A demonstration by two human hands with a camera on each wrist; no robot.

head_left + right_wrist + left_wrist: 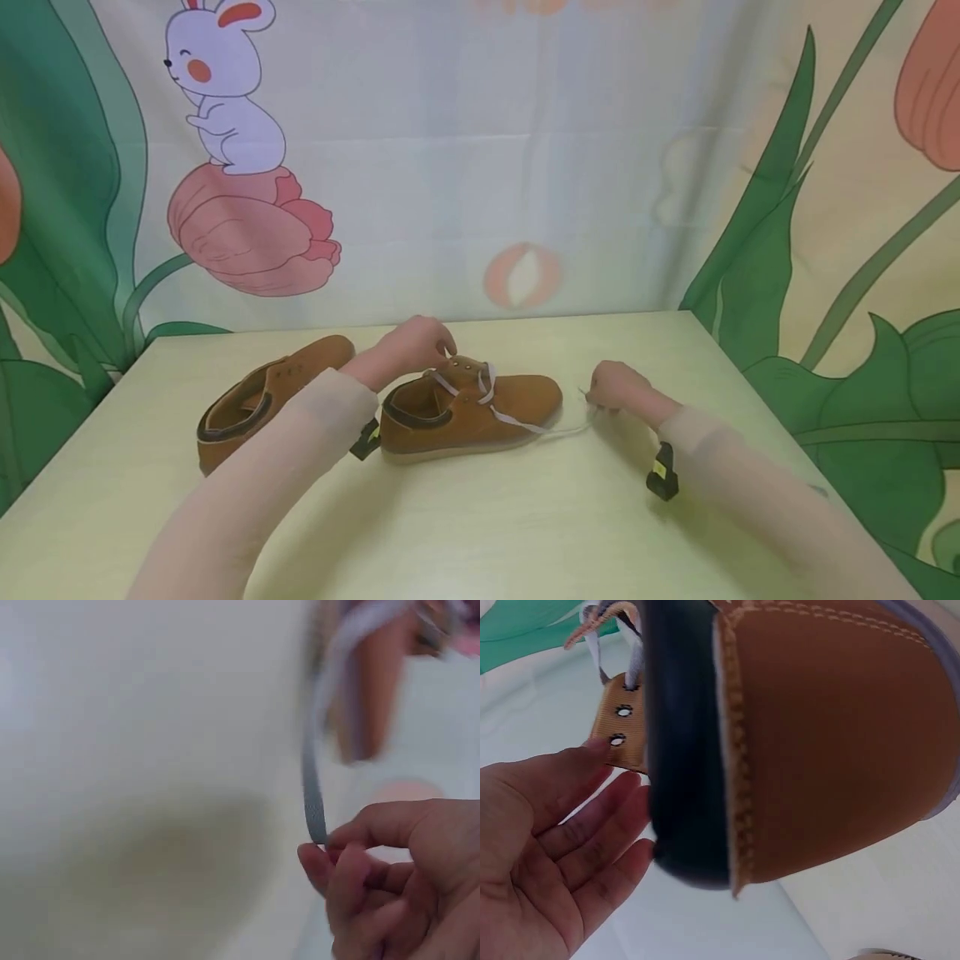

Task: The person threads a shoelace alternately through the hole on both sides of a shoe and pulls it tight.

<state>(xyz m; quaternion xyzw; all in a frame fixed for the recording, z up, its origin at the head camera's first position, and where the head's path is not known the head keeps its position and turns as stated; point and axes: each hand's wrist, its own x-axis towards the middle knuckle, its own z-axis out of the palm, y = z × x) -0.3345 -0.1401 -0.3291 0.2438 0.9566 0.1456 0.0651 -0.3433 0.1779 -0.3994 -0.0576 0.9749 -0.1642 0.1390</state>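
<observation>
A brown lace-up shoe [480, 417] stands on the table with its toe to the right. My left hand [416, 343] is at its far side and pinches the edge of the eyelet flap [621, 724] between thumb and fingers. Beyond the shoe's toe, my right hand [617, 387] pinches the light grey shoelace [313, 799] near its end. From the shoe's front eyelets the lace runs over the side and out to that hand. The empty holes of the flap show in the left wrist view.
To the left lies a second brown shoe [232, 425], partly behind my left sleeve [300, 450]; no lace shows in its eyelets. The pale table [480, 533] ends at a printed cloth backdrop [420, 208]. A dark wrist camera [662, 472] hangs below my right forearm.
</observation>
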